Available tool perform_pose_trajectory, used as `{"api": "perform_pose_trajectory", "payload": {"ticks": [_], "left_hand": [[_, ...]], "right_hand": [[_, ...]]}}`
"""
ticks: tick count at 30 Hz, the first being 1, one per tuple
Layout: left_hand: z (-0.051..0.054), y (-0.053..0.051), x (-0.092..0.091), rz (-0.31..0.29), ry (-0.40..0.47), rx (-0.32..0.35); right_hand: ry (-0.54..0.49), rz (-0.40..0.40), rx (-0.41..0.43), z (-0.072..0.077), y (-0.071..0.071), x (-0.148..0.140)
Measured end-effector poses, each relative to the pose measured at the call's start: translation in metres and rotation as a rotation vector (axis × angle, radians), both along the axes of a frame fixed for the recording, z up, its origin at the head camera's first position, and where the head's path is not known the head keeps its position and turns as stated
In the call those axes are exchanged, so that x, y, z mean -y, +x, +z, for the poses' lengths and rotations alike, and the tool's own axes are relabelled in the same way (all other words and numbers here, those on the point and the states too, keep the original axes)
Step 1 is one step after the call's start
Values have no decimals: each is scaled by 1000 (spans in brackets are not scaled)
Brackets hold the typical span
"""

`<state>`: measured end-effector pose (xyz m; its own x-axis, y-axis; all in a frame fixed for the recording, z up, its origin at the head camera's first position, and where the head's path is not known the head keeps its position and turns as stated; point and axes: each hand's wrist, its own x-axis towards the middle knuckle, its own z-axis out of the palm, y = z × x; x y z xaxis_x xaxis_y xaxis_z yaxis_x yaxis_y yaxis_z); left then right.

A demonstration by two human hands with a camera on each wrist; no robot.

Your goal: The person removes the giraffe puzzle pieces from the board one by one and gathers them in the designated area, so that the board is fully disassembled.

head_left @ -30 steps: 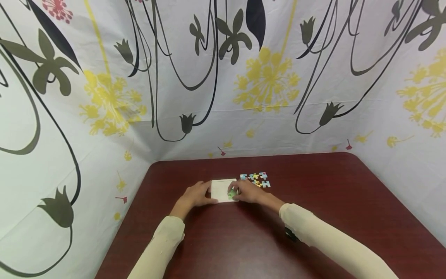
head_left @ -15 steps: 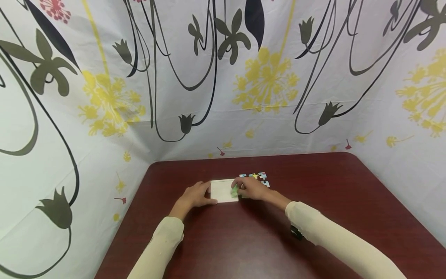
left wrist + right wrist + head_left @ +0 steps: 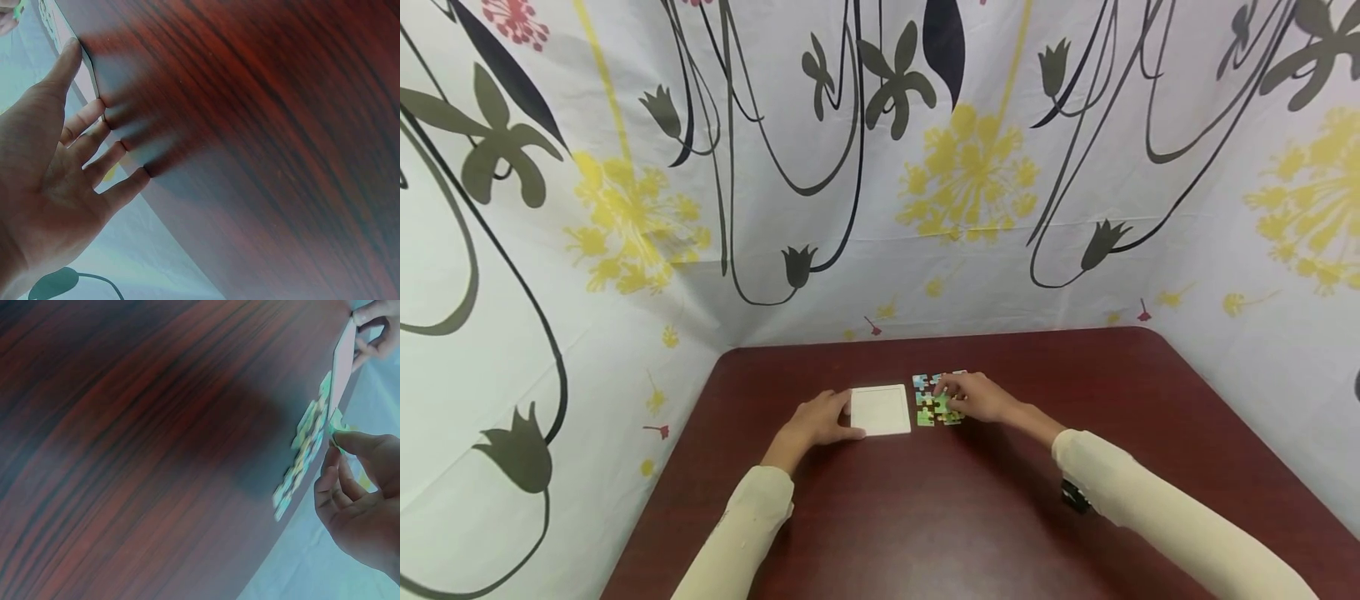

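Observation:
A white square puzzle tray [image 3: 880, 411] lies bare on the table. My left hand [image 3: 817, 419] rests along its left side, thumb at the near corner. In the left wrist view that hand [image 3: 56, 156] has its fingers spread and fairly straight, their tips at the tray edge and tabletop. Right of the tray are several colourful jigsaw pieces [image 3: 925, 415], laid close together. Over them my right hand [image 3: 987, 398] pinches a green jigsaw piece [image 3: 335, 420] between thumb and fingers. The hand hides part of the pieces.
The dark red wooden table [image 3: 880, 517] has rounded far corners. A white cloth [image 3: 880, 208] printed with flowers hangs behind and at both sides. A small black device [image 3: 1073, 495] sits under the right sleeve [image 3: 1150, 504].
My right hand has moved right with the green jigsaw piece, from above the tray to above the other pieces, leaving the whole tray floor visible. The left hand has stayed at the tray.

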<state>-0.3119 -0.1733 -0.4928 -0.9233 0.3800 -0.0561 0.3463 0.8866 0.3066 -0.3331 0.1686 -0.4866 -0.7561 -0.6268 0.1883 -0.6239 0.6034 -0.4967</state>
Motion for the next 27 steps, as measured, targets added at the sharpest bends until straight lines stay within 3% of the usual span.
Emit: {"api": "perform_pose_trajectory", "payload": {"ticks": [13,17,27], "left_hand": [[1,0,0,7,-10,5],[2,1,1,6,-9,7],[2,-1,-1,-6,-11,1]], "right_hand": [[23,-31,51,-5,0,-41],[30,-30,86,-6,3,-47],[63,-62,70,-11,3,-53]]}}
